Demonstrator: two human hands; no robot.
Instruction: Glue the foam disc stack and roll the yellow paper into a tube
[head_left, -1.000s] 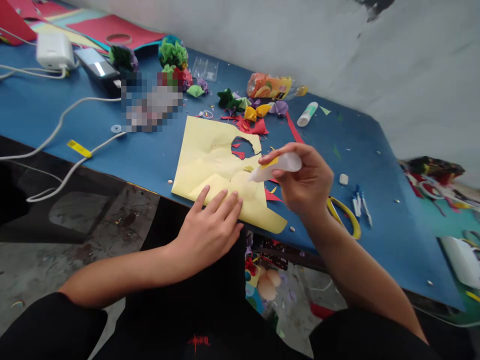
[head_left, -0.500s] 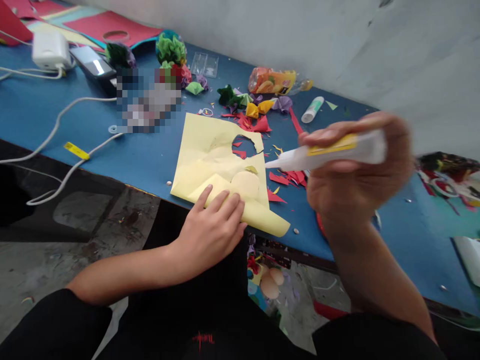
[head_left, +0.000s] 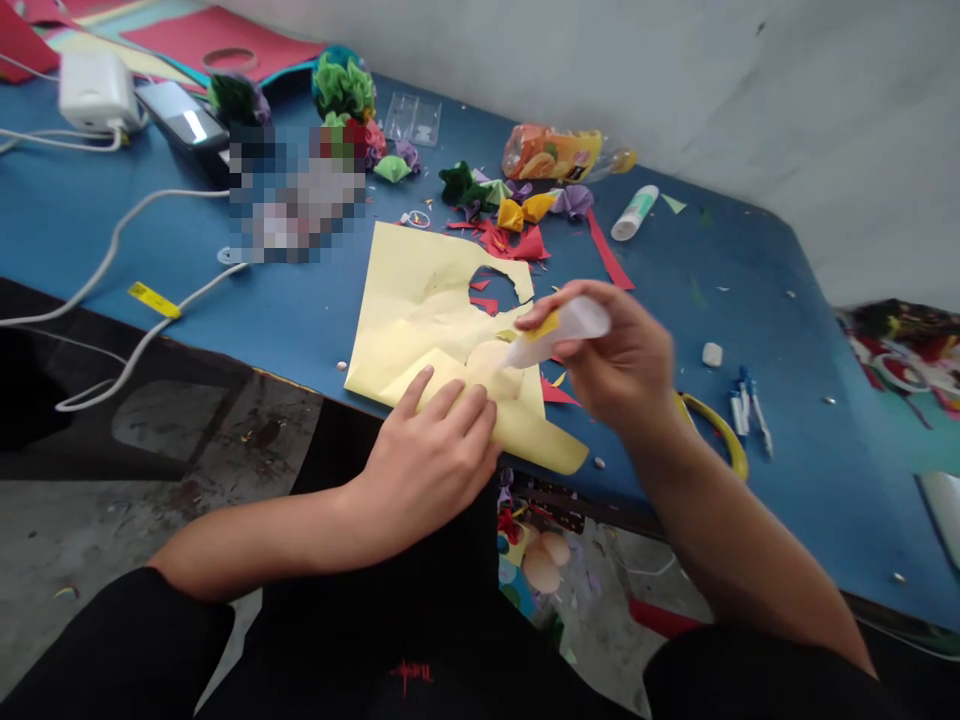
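Observation:
My right hand [head_left: 619, 350] is wrapped round a white glue bottle [head_left: 559, 332] with a yellow label. Its tip slants down to the left, over a pale round piece [head_left: 487, 355] on a yellow sheet of paper [head_left: 394, 295]. Whether the tip touches the piece cannot be made out. The sheet has a torn-edged hole near its upper right corner, and its front edge curls up. Across that front part my left hand [head_left: 439, 435] lies with its fingers stretched out, pressing the paper near the pale piece.
Red paper scraps [head_left: 517, 242] and crumpled paper flowers [head_left: 525, 208] lie behind the sheet. Further back are an orange-labelled bottle [head_left: 555, 155] and a glue stick [head_left: 635, 212]. Pens [head_left: 750, 405] and a yellow ring-shaped thing [head_left: 716, 430] lie right. White cables [head_left: 124, 245] cross the left side.
My right hand has brought the glue bottle left and down, from beside the sheet to over the pale round piece. My left hand has stayed on the paper.

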